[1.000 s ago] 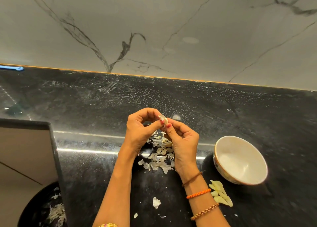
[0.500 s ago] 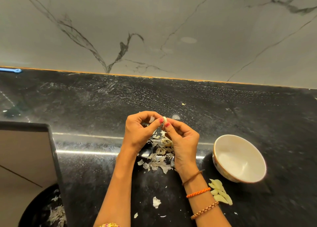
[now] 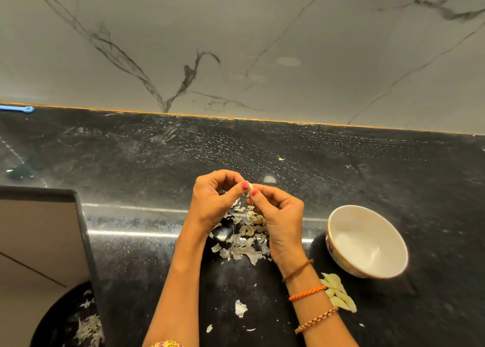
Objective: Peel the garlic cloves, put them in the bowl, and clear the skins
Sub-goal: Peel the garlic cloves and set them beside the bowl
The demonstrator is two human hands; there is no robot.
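**Clove nearly bare, bowl waiting empty**

Both hands are sitting a touch lower over the counter than a second ago, and the pale flap of skin that was sticking up between the thumbs is no longer showing. The left hand point(image 3: 214, 202) is curling its fingers and pinching the garlic clove point(image 3: 249, 186) between thumb and fingertips; the right hand point(image 3: 279, 215) is pinching the same clove from the other side, its thumb tip pressing against it. The clove is being held clear of the counter, directly above the pile of skins point(image 3: 244, 238) lying between the two wrists.

Peeled cloves point(image 3: 338, 293) are lying on the black counter point(image 3: 393, 176) just outside the right forearm, near the white bowl point(image 3: 338, 241) but not in it; the bowl, further out to the right, is looking empty.

Risks from here, as I am judging them: the clove is small and probably slick, so a hard pull on the last skin could be popping it out of the pinch and into the skin pile, where it would be hard to pick out. The right forearm is hovering close over the peeled cloves and could be sweeping them along the counter. Loose flakes point(image 3: 240, 308) are scattered nearer the body, between the forearms, and are likely to get missed when clearing.

No brand, label or writing is readable anywhere.
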